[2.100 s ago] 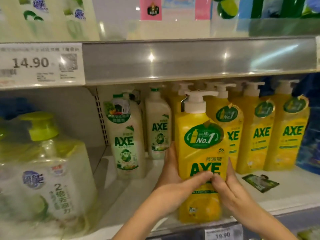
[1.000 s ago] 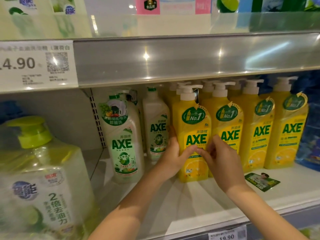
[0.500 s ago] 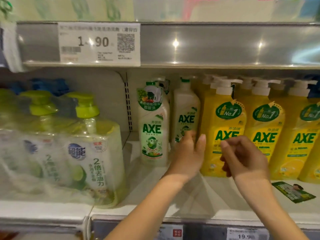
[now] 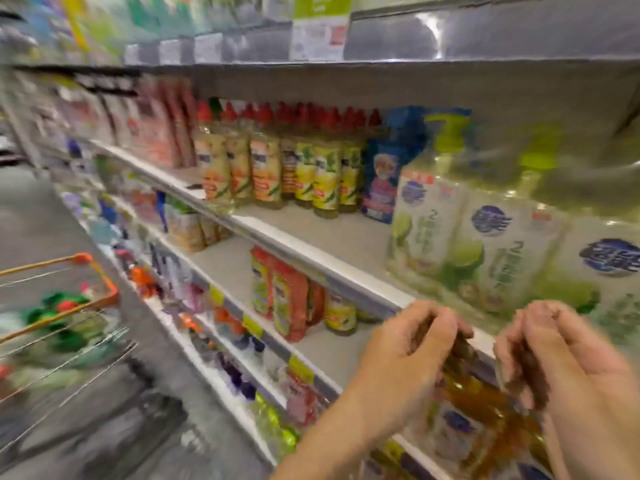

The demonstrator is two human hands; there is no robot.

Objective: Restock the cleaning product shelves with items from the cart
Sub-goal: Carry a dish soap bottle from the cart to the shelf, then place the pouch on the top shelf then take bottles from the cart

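Observation:
The view is motion-blurred and turned left along the aisle. My left hand (image 4: 412, 351) and my right hand (image 4: 561, 355) hover in front of the shelf edge (image 4: 346, 271), fingers loosely curled, holding nothing. The wire cart (image 4: 59, 306) with orange rim stands at the lower left, with green and red items inside. Wrapped packs of green-pump dish soap (image 4: 485, 244) sit on the shelf just above my hands. The yellow AXE bottles are out of view.
Red-capped bottles (image 4: 277, 168) and a blue refill pouch (image 4: 381, 178) line the same shelf further left. Lower shelves hold red and yellow pouches (image 4: 287, 299). Grey aisle floor (image 4: 34, 220) runs between the cart and the shelving.
The yellow AXE bottle was set on the shelf and both hands let go. The view has swung left toward the cart; both hands have pulled back and lowered.

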